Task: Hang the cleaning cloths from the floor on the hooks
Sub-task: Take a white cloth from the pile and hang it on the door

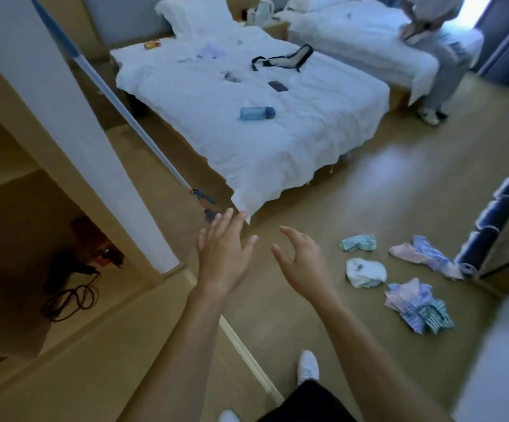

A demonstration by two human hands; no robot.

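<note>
Cleaning cloths crumpled on floor: judged light, soft, limp; best pinched at bunched fold. Left hand, right hand spread, nothing held.

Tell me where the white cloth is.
The white cloth lies on the floor, right of the right hand, among striped cloths.

Hotel-style bedroom: two white-sheeted beds beyond the hands, wooden floor beneath, open wardrobe to their left.
</note>
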